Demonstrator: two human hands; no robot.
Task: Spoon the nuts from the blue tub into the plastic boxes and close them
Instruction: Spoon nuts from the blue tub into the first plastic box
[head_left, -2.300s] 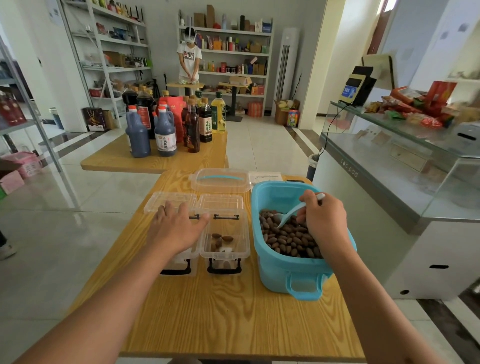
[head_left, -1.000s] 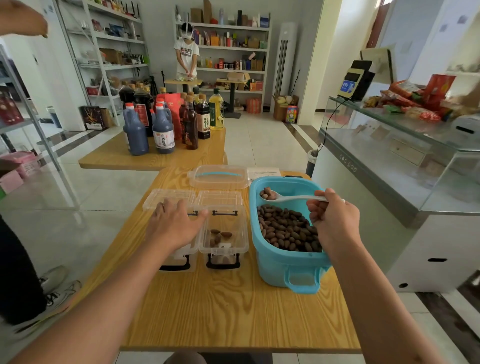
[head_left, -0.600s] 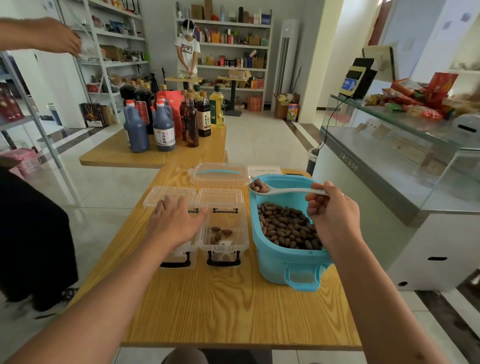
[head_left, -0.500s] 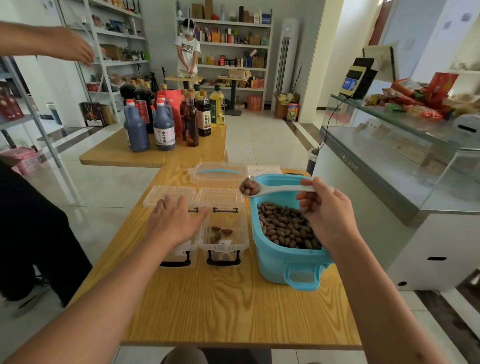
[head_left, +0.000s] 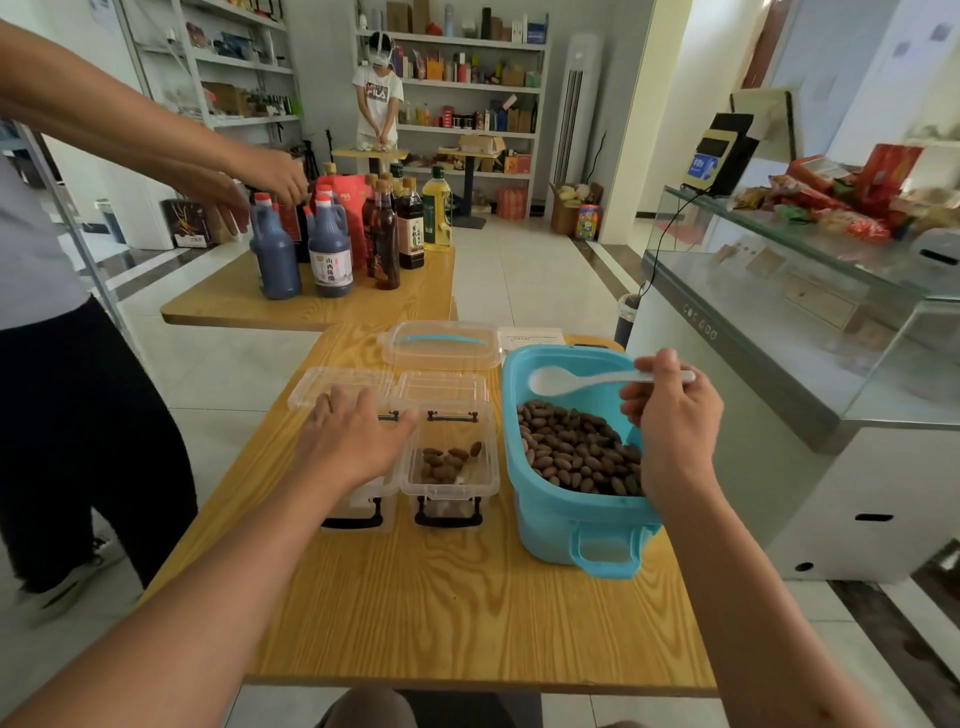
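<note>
A blue tub (head_left: 545, 514) holding brown nuts (head_left: 576, 449) stands on the right of the wooden table (head_left: 467, 597). My right hand (head_left: 672, 415) holds a white spoon (head_left: 571, 382) above the tub's far end; its bowl looks empty. Two clear plastic boxes sit side by side left of the tub, lids hinged open at the back. The right box (head_left: 451, 488) has several nuts on its floor. My left hand (head_left: 353, 439) rests flat over the left box (head_left: 358, 512), covering most of it.
A larger clear lidded box (head_left: 441, 344) and a paper sheet (head_left: 532, 338) lie behind the boxes. Another person (head_left: 57, 291) stands at the left, reaching to bottles (head_left: 332, 244) on a second table. A glass counter (head_left: 810, 312) runs along the right.
The spoon carried nuts left over the right box, which now holds more nuts, and has come back empty over the tub. A person has walked in at the left and reaches toward the bottles.
</note>
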